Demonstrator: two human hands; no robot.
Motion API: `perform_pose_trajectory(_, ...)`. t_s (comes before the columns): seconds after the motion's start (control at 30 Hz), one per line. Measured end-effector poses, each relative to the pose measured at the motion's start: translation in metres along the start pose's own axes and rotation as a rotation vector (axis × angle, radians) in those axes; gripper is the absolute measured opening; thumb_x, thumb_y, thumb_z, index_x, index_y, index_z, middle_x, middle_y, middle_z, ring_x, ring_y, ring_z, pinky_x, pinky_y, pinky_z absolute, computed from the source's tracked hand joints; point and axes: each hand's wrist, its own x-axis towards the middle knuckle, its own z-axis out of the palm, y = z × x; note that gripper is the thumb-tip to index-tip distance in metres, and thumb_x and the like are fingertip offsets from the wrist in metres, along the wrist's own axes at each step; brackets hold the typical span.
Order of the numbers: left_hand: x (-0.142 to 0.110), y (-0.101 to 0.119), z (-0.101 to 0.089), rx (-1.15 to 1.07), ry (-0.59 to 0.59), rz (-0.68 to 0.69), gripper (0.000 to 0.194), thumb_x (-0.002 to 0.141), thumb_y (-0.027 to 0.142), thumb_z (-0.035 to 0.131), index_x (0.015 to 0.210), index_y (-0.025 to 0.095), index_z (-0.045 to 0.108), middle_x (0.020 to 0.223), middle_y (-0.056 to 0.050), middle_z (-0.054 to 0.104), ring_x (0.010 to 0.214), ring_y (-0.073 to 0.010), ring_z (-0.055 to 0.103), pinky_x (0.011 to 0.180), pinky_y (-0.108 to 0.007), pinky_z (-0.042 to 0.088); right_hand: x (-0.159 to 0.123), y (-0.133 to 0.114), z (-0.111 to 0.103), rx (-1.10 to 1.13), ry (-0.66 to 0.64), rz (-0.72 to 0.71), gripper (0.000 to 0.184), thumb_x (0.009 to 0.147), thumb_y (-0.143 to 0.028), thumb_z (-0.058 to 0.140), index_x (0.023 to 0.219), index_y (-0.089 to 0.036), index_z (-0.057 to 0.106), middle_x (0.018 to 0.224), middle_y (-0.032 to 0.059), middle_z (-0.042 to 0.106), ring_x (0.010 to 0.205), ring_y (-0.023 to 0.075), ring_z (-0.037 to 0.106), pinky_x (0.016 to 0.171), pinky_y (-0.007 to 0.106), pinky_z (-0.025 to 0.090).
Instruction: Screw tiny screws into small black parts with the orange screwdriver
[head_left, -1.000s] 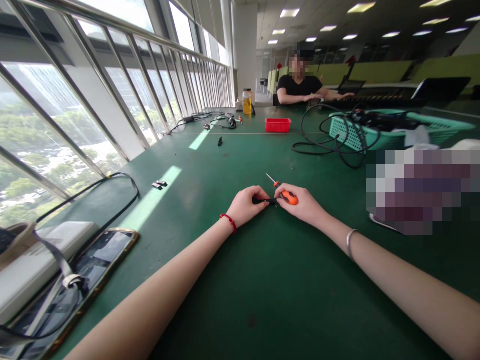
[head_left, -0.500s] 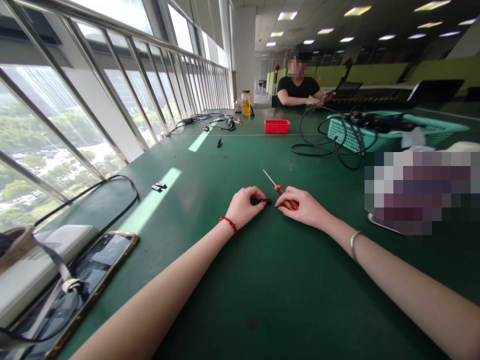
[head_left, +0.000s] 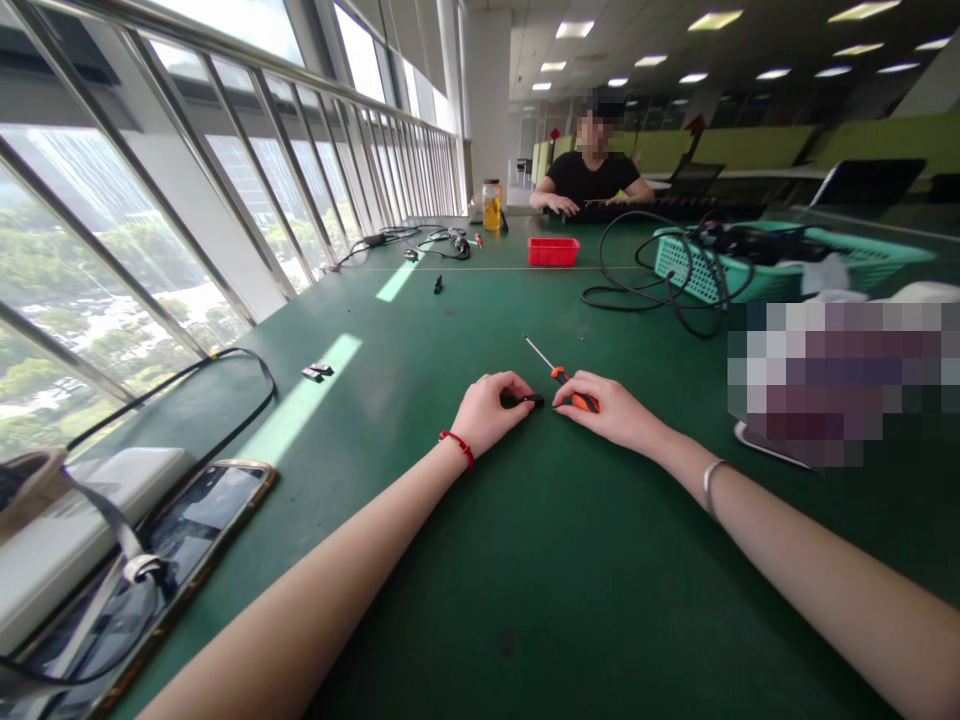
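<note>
My left hand (head_left: pixel 495 408) is closed on a small black part (head_left: pixel 533 400), whose end sticks out to the right of the fingers. Just right of it, my right hand (head_left: pixel 596 403) curls round a screwdriver with an orange and black handle (head_left: pixel 585 402). The screwdriver's thin metal shaft points up and to the left, away from the black part. Thumb and fingertip of the right hand come close together; anything tiny between them is too small to make out. Both hands rest low over the green table (head_left: pixel 480 560).
Small black pieces (head_left: pixel 318 372) lie to the left, another (head_left: pixel 439 285) farther back. A red tray (head_left: pixel 553 252), a jar (head_left: pixel 491 206) and a teal basket (head_left: pixel 694 265) with cables stand at the back. Phone (head_left: pixel 217 500) at left. A person (head_left: pixel 592 175) sits across the table.
My right hand has shifted very slightly to the right with the screwdriver. My left hand stays put. The person opposite has moved their hands apart, one toward the left.
</note>
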Motion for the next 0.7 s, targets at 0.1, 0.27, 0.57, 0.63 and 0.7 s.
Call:
perform_pose_trajectory(0.1, 0.000, 0.000, 0.000, 0.012, 0.008, -0.004, 0.009, 0.074, 0.023, 0.061, 0.080, 0.018, 0.066, 0.082, -0.002, 0.069, 0.078, -0.0162, 0.062, 0.074, -0.028, 0.049, 0.000, 0.003, -0.002, -0.016, -0.020, -0.022, 0.011, 0.079, -0.030, 0.059, 0.083, -0.021, 0.064, 0.084, 0.0026, 0.056, 0.078, 0.0162, 0.057, 0.076, 0.030, 0.043)
perform_pose_trajectory(0.27, 0.000, 0.001, 0.000, 0.036, 0.010, 0.012, 0.008, 0.071, 0.019, 0.062, 0.078, 0.018, 0.065, 0.081, -0.001, 0.069, 0.078, -0.0163, 0.061, 0.074, -0.028, 0.048, 0.002, 0.005, -0.001, -0.028, -0.023, -0.022, 0.011, 0.081, -0.029, 0.057, 0.080, -0.021, 0.064, 0.084, 0.0027, 0.057, 0.077, 0.0162, 0.057, 0.077, 0.031, 0.042)
perform_pose_trajectory(0.57, 0.000, 0.003, 0.000, 0.067, 0.008, 0.019, 0.007, 0.071, 0.019, 0.061, 0.077, 0.019, 0.064, 0.081, 0.000, 0.069, 0.079, -0.0168, 0.060, 0.074, -0.029, 0.047, 0.000, -0.002, 0.002, -0.117, -0.001, -0.022, 0.013, 0.079, -0.033, 0.059, 0.082, -0.022, 0.064, 0.082, 0.0020, 0.056, 0.074, 0.0157, 0.055, 0.072, 0.030, 0.042)
perform_pose_trajectory(0.63, 0.000, 0.002, 0.000, 0.080, 0.010, 0.023, 0.008, 0.071, 0.018, 0.061, 0.077, 0.019, 0.064, 0.082, 0.000, 0.069, 0.080, -0.0170, 0.060, 0.075, -0.029, 0.047, 0.000, -0.005, 0.003, -0.142, 0.011, -0.017, 0.014, 0.078, -0.035, 0.060, 0.082, -0.023, 0.065, 0.082, 0.0018, 0.057, 0.073, 0.0158, 0.055, 0.070, 0.029, 0.041)
perform_pose_trajectory(0.7, 0.000, 0.001, 0.001, 0.089, 0.011, 0.027, 0.008, 0.070, 0.017, 0.061, 0.077, 0.019, 0.064, 0.081, 0.000, 0.069, 0.080, -0.0171, 0.060, 0.075, -0.029, 0.047, 0.000, -0.008, 0.004, -0.149, 0.027, -0.006, 0.013, 0.077, -0.035, 0.061, 0.082, -0.023, 0.065, 0.082, 0.0016, 0.057, 0.074, 0.0159, 0.055, 0.070, 0.029, 0.041)
